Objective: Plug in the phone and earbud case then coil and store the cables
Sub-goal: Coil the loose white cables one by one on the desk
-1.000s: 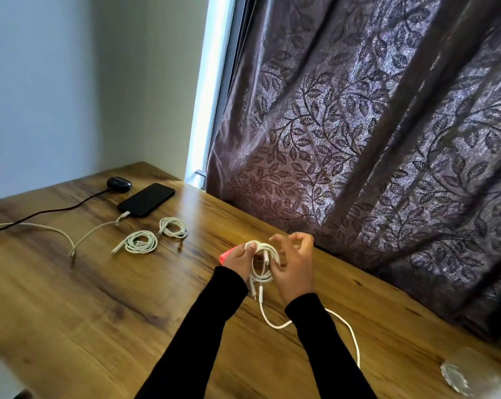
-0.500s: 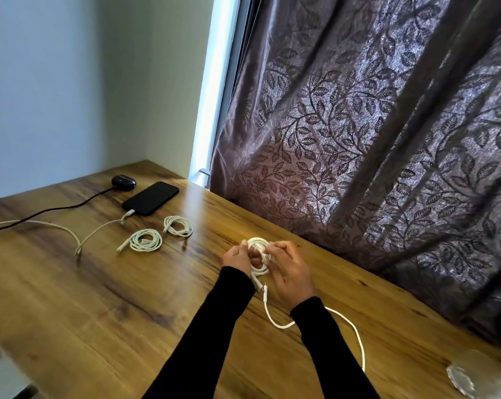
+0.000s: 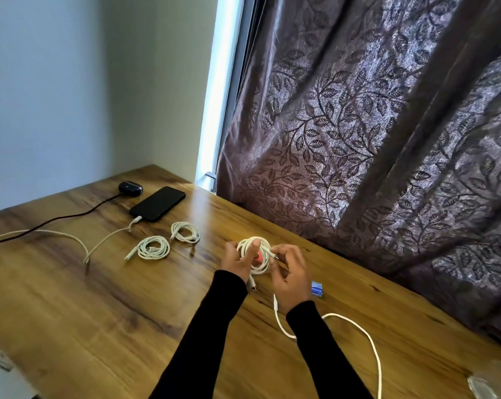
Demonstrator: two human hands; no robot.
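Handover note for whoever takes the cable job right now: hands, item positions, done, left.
Left hand holds the white coil; right hand pinches its end.
Loose tail trails on the table toward the near edge.
Done: phone and earbud case plugged in; two coiled cables lie beside the phone.
Left: finish this coil, store all coils.

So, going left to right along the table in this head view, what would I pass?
Earbud case → phone → larger coiled cable → smaller coiled cable → left hand → right hand → blue item.
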